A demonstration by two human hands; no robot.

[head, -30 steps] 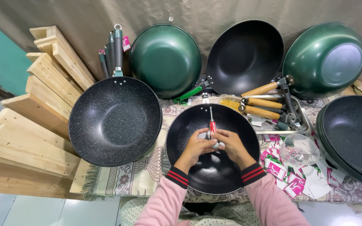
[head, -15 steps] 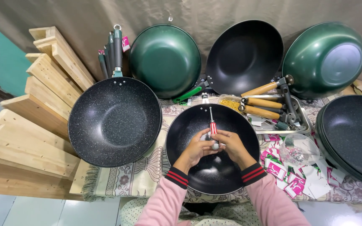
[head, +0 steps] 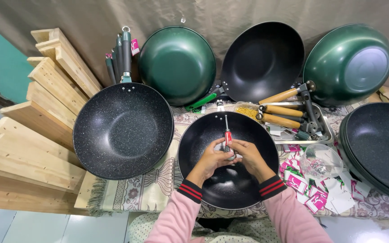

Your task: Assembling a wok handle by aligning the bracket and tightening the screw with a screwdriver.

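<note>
Wok (head: 212, 189): black, white-speckled | screwdriver (head: 227, 136): red handle | left pan (head: 122, 130): black, speckled | rear woks (head: 176, 63): green | handles (head: 280, 109): tan wood | cloth (head: 149, 189): cream, floral print | cuffs (head: 190, 191): black, red stripes | sleeves (head: 172, 222): pink

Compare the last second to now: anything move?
Almost nothing. Both hands, left hand and right hand, stay closed around the red-handled screwdriver over the black pan, its tip pointing at the far rim. The speckled pan and wooden handles are unmoved.
</note>
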